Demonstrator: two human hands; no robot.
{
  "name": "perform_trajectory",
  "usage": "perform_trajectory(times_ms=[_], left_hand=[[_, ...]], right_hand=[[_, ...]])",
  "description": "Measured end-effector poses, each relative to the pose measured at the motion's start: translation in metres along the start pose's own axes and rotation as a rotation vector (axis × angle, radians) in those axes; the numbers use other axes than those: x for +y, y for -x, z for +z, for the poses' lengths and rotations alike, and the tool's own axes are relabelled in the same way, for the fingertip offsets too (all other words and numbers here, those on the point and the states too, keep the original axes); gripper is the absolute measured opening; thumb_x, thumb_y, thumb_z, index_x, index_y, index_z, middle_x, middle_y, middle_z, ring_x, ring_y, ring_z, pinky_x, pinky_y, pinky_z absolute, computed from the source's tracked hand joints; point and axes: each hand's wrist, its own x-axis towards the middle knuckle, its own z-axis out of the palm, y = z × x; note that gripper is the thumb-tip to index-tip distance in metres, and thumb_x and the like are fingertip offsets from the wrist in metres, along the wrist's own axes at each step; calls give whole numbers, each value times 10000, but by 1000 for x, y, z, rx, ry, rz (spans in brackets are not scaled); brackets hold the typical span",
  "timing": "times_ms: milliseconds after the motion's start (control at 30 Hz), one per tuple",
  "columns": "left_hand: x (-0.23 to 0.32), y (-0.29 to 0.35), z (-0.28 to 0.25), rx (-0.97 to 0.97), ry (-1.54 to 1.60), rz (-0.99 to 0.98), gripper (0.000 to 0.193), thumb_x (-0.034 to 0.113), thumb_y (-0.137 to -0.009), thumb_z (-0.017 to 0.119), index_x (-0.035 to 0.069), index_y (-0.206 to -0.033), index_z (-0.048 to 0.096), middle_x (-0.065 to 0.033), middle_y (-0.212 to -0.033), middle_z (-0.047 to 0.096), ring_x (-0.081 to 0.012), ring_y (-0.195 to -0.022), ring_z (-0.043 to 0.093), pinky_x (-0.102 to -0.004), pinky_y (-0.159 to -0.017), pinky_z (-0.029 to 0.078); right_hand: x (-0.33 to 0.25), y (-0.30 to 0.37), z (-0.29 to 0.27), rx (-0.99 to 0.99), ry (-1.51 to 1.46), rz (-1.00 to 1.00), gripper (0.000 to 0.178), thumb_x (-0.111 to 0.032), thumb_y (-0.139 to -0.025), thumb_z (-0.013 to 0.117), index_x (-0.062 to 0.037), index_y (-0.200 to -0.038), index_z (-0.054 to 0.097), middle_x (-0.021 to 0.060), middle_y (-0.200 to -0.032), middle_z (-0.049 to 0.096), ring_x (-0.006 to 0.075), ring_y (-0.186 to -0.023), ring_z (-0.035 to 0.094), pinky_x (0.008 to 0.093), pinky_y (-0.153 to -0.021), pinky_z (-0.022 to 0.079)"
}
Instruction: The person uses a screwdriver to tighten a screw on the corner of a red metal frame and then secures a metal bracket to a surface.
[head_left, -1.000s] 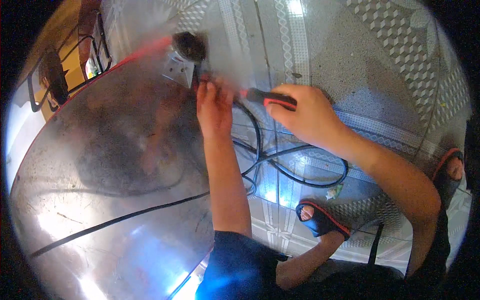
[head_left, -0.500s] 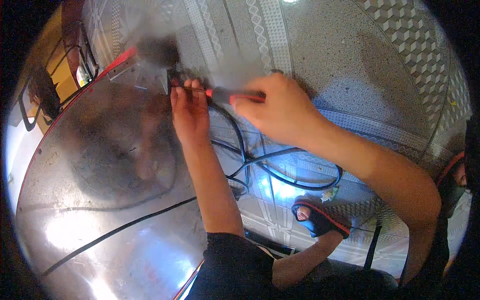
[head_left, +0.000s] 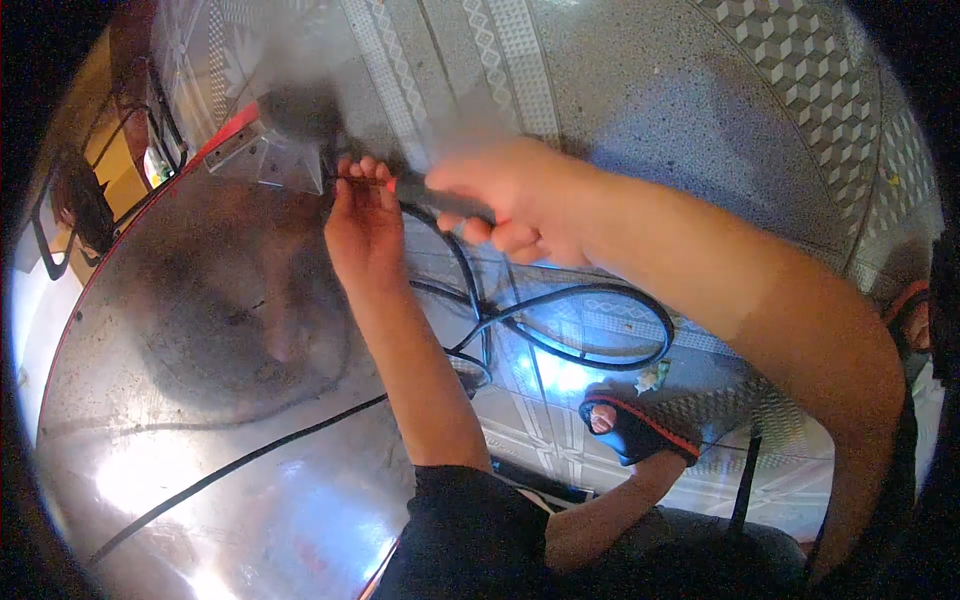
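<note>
My right hand is closed around the black and red handle of a screwdriver, which points left. My left hand has its fingers closed at the thin shaft, steadying it near the tip. The tip is at a small metal bracket at the edge of a large round metal panel with a red rim. A dark, blurred part stands beside the bracket. What the tip touches is hidden by my left fingers and the blur.
A black cable lies looped on the patterned tile floor; another stretch of cable crosses the metal panel. My sandalled foot is at the lower right. A dark metal frame stands at far left.
My right hand has turned over around the screwdriver handle and shifted a little left, so its fingers now curl underneath. My left hand stays at the shaft, slightly further left in view.
</note>
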Motion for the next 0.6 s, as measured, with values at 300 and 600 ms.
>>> perform_trajectory(times_ms=[300,600], left_hand=[[-12,2,11,-169,468,-153,166,99,-854,322,-3,-929,431,-97,-761,475,-224,-747,463,-336,-727,374],[-10,28,57,96,654,-206,206,119,-851,306,24,-954,457,-87,-868,500,-274,-942,419,-426,-893,270]], right_hand=[[13,-19,-5,448,905,-636,398,-337,-693,545,55,-693,609,259,-707,580,339,-687,600,422,-629,478],[-12,11,6,336,1627,-1024,283,-259,-722,529,16,-765,577,184,-693,590,331,-629,586,420,-546,465]])
